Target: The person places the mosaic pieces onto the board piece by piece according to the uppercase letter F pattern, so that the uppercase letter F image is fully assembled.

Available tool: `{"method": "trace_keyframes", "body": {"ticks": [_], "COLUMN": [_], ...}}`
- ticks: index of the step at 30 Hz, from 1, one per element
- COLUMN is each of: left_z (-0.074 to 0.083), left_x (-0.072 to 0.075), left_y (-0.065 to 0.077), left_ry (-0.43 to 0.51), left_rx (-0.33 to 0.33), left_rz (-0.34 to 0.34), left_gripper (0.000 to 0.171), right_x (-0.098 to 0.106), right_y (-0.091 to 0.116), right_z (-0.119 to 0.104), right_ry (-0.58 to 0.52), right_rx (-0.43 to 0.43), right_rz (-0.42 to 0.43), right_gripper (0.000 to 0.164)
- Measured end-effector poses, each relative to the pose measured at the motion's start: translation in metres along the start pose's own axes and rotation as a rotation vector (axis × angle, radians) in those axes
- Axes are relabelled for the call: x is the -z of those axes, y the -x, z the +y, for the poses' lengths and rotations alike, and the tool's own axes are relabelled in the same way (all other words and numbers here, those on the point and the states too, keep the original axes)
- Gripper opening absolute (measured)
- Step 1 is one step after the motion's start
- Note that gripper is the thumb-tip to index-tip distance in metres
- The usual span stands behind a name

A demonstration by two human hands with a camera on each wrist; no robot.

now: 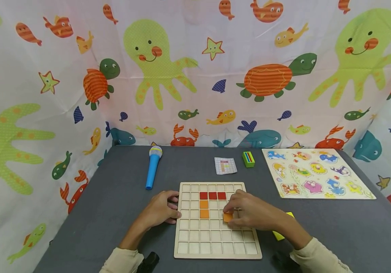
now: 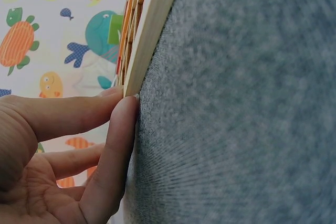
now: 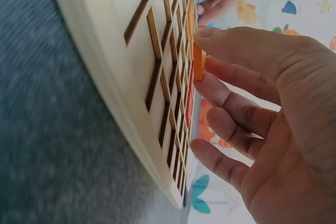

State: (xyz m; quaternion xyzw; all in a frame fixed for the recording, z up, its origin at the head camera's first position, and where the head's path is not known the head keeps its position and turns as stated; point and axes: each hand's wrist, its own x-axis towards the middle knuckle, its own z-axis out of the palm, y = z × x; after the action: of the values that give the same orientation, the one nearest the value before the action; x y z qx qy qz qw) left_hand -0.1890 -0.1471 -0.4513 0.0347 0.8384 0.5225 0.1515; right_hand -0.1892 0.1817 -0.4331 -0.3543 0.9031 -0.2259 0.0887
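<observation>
A wooden grid board (image 1: 193,248) lies on the table in the head view. Three red tiles (image 1: 213,195) sit side by side in one row, and two orange tiles (image 1: 204,209) fill cells below the leftmost red one. My right hand (image 1: 254,211) pinches another orange square tile (image 3: 198,59) between thumb and fingertips, tilted just over the board's right half. At the board's left edge, my left hand (image 1: 160,209) holds the rim; the left wrist view shows thumb and a finger (image 2: 122,129) meeting at that wooden edge.
Behind the board are a blue toy microphone (image 1: 152,170), a printed pattern card (image 1: 225,166) and a small green box with coloured stripes (image 1: 248,159). A sea-animal puzzle board (image 1: 325,193) lies at the right. Something yellow (image 1: 279,236) shows partly under the right forearm.
</observation>
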Motion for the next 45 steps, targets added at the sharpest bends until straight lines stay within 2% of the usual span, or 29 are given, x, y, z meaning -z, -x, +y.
{"method": "trace_keyframes", "body": {"ticks": [8, 26, 45], "left_z": [0.001, -0.001, -0.001], "left_x": [0.0, 0.0, 0.0], "left_y": [0.0, 0.0, 0.0], "left_ry": [0.01, 0.006, 0.008], "left_rx": [-0.008, -0.005, -0.006], "left_rz": [0.007, -0.002, 0.001], "left_gripper": [0.07, 0.071, 0.07], "right_x": [-0.004, -0.014, -0.021], "right_y": [-0.01, -0.036, -0.049], "right_z": [-0.01, -0.032, -0.038], "right_ry": [-0.007, 0.01, 0.023], "right_rx": [0.012, 0.102, 0.094], "right_rz": [-0.014, -0.044, -0.109], "right_gripper": [0.028, 0.022, 0.027]}}
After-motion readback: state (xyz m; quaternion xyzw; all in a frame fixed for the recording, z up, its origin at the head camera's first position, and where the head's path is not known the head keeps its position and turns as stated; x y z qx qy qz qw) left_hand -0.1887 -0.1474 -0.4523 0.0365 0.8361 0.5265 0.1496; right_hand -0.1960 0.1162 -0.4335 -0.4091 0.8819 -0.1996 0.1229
